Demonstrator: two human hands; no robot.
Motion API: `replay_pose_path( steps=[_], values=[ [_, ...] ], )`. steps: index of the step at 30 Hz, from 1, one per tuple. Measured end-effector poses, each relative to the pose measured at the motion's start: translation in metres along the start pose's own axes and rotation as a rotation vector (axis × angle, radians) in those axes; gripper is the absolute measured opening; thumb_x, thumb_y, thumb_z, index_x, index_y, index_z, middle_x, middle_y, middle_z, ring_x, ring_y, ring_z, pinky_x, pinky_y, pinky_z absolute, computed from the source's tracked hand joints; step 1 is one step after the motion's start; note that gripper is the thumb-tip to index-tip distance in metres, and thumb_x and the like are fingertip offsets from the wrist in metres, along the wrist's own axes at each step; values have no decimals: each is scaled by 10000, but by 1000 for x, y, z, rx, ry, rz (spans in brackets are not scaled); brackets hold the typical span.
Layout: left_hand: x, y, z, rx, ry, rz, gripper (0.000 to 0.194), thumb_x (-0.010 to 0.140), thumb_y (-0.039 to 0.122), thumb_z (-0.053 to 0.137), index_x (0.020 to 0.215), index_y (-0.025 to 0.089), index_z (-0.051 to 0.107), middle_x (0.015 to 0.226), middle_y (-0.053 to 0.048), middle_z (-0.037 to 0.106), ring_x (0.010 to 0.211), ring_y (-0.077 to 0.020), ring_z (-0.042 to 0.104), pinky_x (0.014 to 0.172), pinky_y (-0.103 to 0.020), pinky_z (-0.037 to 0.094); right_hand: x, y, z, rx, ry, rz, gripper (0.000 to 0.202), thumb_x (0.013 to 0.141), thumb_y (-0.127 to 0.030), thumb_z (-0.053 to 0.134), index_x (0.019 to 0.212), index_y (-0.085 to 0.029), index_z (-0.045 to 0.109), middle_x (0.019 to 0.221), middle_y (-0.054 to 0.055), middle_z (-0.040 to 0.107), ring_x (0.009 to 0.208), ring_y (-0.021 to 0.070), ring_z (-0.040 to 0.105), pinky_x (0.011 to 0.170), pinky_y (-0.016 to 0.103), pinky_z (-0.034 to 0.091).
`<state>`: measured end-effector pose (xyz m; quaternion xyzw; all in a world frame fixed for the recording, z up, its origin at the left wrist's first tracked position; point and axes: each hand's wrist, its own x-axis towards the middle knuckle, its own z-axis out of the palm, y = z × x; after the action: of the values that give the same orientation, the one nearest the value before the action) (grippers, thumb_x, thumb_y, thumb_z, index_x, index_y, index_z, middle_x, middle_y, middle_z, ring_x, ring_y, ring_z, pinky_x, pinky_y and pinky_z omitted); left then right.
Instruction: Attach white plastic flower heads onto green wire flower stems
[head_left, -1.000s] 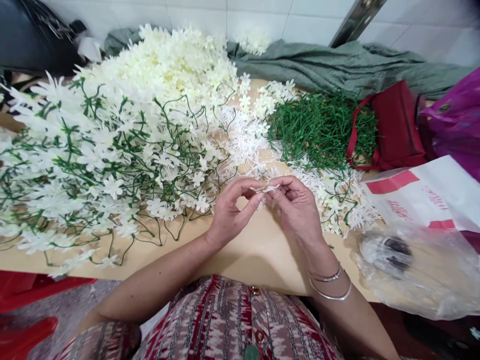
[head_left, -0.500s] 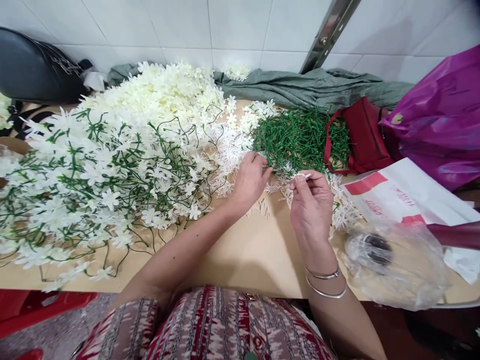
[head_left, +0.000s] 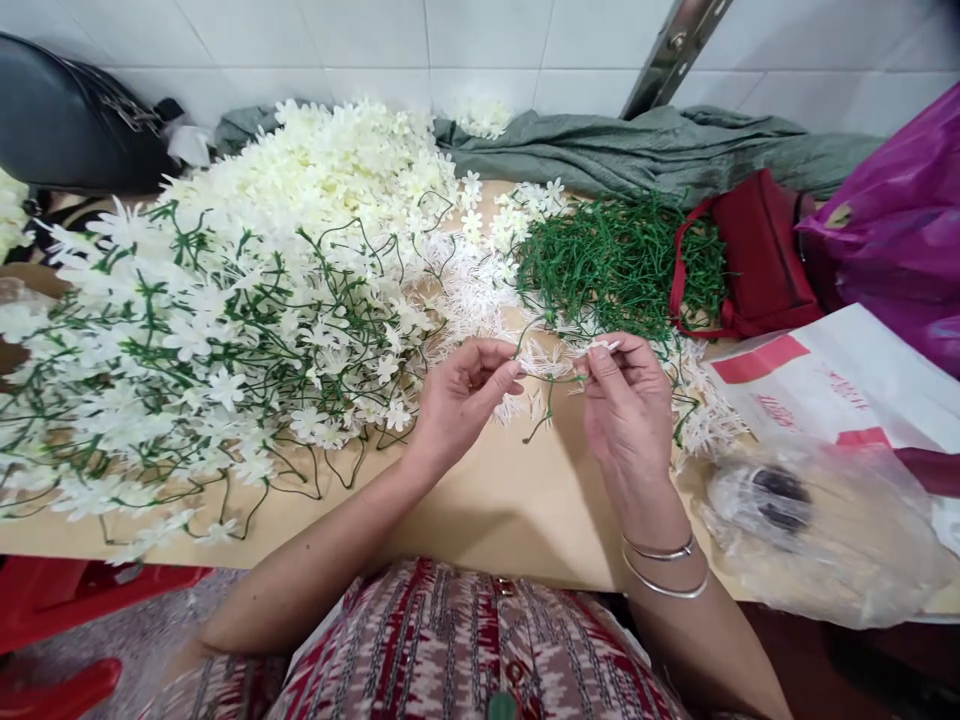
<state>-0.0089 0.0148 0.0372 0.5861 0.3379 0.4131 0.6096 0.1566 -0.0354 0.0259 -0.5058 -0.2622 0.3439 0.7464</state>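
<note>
My left hand (head_left: 469,395) is closed in a pinch on one end of a thin green stem (head_left: 550,378), which branches between my hands. Facing it, my right hand (head_left: 628,400) pinches a small white piece (head_left: 604,347) between thumb and fingers, close to the stem's other end. Just beyond my hands lie loose white sprigs (head_left: 476,300) and a heap of green stems (head_left: 615,260). A large pile of white flowers on green stems (head_left: 225,385) spreads to the left, with cream blossoms (head_left: 337,160) behind it.
On the tan table (head_left: 480,510), a red bag (head_left: 765,250), a white paper bag (head_left: 832,390) and a clear plastic bag (head_left: 840,540) lie at the right. A purple bag (head_left: 900,220) stands behind them. Grey-green cloth (head_left: 600,150) runs along the wall; a black bag (head_left: 75,120) sits far left.
My left hand has moved back toward me from the sprigs and stems and now holds a green stem. My right hand keeps the white piece in nearly the same place.
</note>
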Motion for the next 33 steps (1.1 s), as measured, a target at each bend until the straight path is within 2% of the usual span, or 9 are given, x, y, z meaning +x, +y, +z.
replay_pose_path(
  steps=[5, 7, 13, 16, 19, 22, 27, 29, 33],
  values=[
    [-23, -12, -4, -23, -19, -60, 295, 962, 459, 732, 938, 170, 675, 775, -12, 723, 702, -113, 704, 661, -227, 581, -3, 4, -1, -3, -121, 64, 231, 801, -380, 865, 892, -269, 683, 786, -52, 587, 691, 114, 520, 702, 283, 464],
    [-27, -16, -5, -11, 22, -52, 300, 970, 462, 722, 935, 168, 670, 812, -26, 734, 727, -119, 714, 670, -231, 590, -4, 6, -1, 16, -156, 109, 221, 806, -381, 864, 903, -279, 693, 789, -52, 599, 698, 113, 540, 719, 277, 489],
    [-28, -20, -8, 192, 205, 186, 179, 1017, 368, 682, 1085, 203, 695, 941, -45, 764, 884, -146, 759, 834, -277, 621, -7, 6, 1, 70, -271, 220, 234, 771, -376, 900, 877, -282, 714, 848, -31, 701, 838, 151, 684, 920, 352, 568],
    [-26, -15, -7, 216, 238, 259, 171, 1040, 329, 648, 1169, 222, 683, 1076, -59, 748, 923, -144, 770, 846, -280, 628, -11, 5, 3, 118, -362, 293, 229, 765, -379, 910, 875, -293, 728, 843, -30, 726, 897, 177, 730, 953, 377, 569],
    [-26, -5, -6, 149, 286, 255, 195, 1060, 311, 610, 1231, 237, 663, 1153, -62, 706, 898, -125, 762, 820, -267, 634, -13, 3, 2, 139, -466, 304, 198, 785, -364, 899, 863, -290, 732, 853, -25, 734, 938, 181, 743, 954, 366, 567],
    [-28, 8, -7, 147, 290, 280, 171, 1066, 287, 588, 1185, 240, 702, 1114, -53, 669, 865, -110, 726, 817, -262, 626, -15, 1, 1, 136, -571, 310, 190, 802, -353, 889, 862, -282, 724, 834, -26, 733, 916, 174, 745, 917, 352, 572],
    [-32, 24, -10, -58, 234, 210, 99, 1039, 293, 635, 1022, 217, 697, 921, -9, 639, 741, -87, 674, 676, -211, 588, -20, 4, 1, -24, -823, 505, 217, 841, -393, 857, 872, -234, 714, 793, -11, 746, 796, 161, 728, 787, 322, 565],
    [-33, 23, -9, -134, 219, 152, 128, 1025, 332, 659, 1037, 208, 686, 828, 5, 646, 720, -98, 672, 667, -212, 581, -19, 7, 1, -130, -781, 487, 234, 834, -401, 862, 869, -225, 713, 804, -7, 741, 791, 152, 700, 773, 305, 547],
    [-33, 8, -3, -168, 112, 2, 185, 1007, 347, 673, 1091, 182, 687, 886, -12, 710, 709, -93, 678, 733, -232, 586, -4, 13, -9, -285, -396, 233, 246, 813, -417, 873, 869, -245, 707, 846, -1, 748, 799, 160, 663, 783, 311, 527]
  ],
)
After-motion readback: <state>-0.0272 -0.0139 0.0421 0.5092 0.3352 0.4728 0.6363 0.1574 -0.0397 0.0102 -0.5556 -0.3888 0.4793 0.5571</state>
